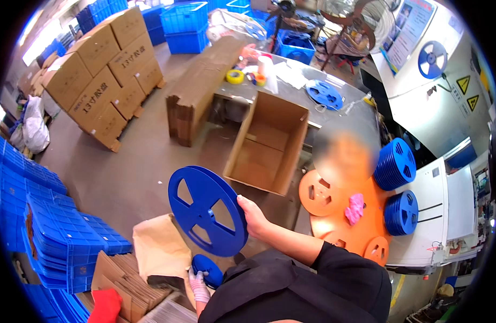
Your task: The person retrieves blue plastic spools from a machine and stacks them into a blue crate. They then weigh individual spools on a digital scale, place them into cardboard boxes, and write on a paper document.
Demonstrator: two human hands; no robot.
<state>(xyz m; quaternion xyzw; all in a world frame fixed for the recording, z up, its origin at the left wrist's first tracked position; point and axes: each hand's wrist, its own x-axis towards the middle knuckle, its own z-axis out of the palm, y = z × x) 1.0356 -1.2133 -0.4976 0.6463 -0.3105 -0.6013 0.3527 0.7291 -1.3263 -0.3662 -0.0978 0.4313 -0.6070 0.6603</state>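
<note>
In the middle of the view my right hand (252,216) grips the rim of a large blue plastic reel (204,211) with wide cut-outs, held up in the air and tilted. Lower down, my left hand (198,286), in a pale glove or wrap, is closed at the edge of a second blue reel (207,271). That reel sits partly behind my body, so much of it is hidden. Next to it is a tan paper-covered bundle (161,245). Beyond the raised reel an open cardboard box (267,142) stands with its inside showing.
On the right, an orange surface (334,215) carries orange reels (318,192), a pink cloth (355,209) and stacks of blue reels (396,164). A grey table (291,70) holds tape rolls. Stacked cartons (100,81), blue crates (70,237) and flattened cardboard (127,285) line the left.
</note>
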